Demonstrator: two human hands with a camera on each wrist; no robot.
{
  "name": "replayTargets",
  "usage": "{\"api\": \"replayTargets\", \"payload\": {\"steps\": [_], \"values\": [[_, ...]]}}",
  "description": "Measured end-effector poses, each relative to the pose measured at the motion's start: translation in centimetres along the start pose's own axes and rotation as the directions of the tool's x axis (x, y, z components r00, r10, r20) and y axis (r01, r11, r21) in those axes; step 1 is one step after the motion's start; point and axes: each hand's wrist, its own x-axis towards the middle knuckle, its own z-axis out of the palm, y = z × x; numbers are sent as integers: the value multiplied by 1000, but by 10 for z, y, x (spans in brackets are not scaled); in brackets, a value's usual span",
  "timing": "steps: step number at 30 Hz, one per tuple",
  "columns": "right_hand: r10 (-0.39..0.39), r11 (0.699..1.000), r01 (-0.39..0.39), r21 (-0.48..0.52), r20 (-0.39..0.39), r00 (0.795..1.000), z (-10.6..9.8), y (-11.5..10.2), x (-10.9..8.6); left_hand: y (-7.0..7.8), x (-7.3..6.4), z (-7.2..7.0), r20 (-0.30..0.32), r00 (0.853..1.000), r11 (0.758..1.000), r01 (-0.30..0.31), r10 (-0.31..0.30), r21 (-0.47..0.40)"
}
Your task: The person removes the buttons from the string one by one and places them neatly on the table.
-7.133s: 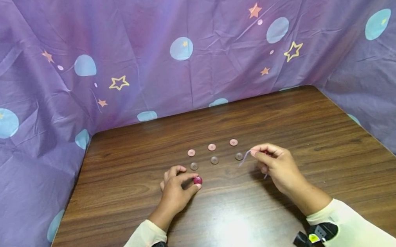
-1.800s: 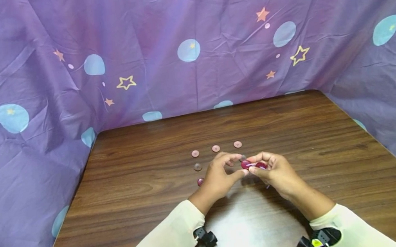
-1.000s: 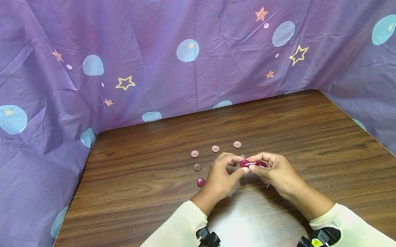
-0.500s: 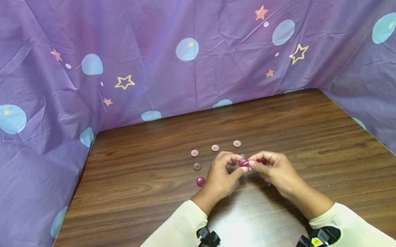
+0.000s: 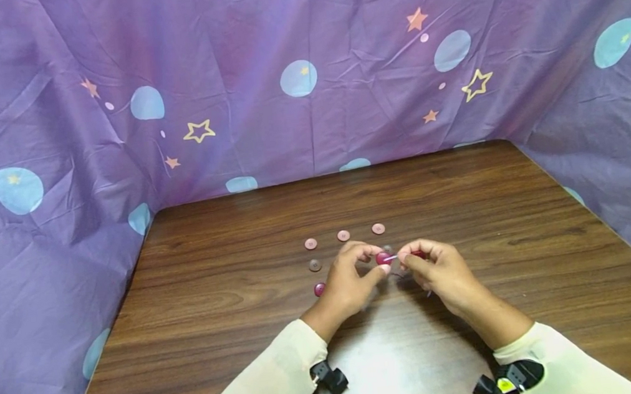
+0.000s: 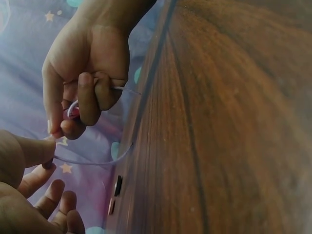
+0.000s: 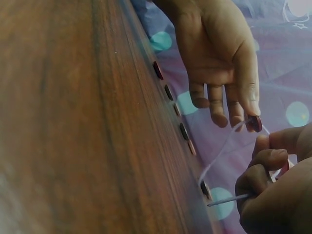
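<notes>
My left hand (image 5: 352, 281) pinches a dark red button (image 5: 383, 258) by its edge between thumb and forefinger, held above the table. A thin lavender string (image 7: 217, 156) passes through this button and hangs below it in a loose loop. Just to the right, my right hand (image 5: 440, 273) pinches the string close to the button's face, with the other fingers curled in. A second red button (image 6: 73, 113) on the string sits inside those curled fingers, partly hidden. The string's free end (image 7: 226, 200) sticks out beneath the right hand.
On the brown wooden table (image 5: 230, 248) lie a row of pink buttons (image 5: 343, 235) and, nearer, brown buttons (image 5: 314, 264), partly covered by the left hand. One red button (image 5: 320, 289) lies beside the left wrist. A purple patterned cloth (image 5: 250, 90) hangs around the table.
Since the oldest frame, my left hand has moved right from the table button and now holds another red one. In the last second the hands drew slightly apart, stretching string between button and right fingertips.
</notes>
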Motion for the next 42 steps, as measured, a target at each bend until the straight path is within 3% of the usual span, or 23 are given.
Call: {"api": "replayTargets", "payload": {"steps": [6, 16, 25, 42], "values": [[27, 1000, -27, 7, -17, 999, 0, -1, 1, -5, -1, -4, -23, 1000, 1000, -15, 16, 17], [42, 999, -42, -12, -42, 998, 0, 0, 2, -4, -7, -15, 0, 999, 999, 35, -35, 2], [62, 998, -62, -1, -54, 997, -1, -2, 2, -10, -8, -21, 1, 1000, 1000, 17, -17, -18], [67, 998, -65, 21, -88, 994, -3, -3, 3, -19, -9, -35, -55, 998, 1000, 9, -10, -13]]}}
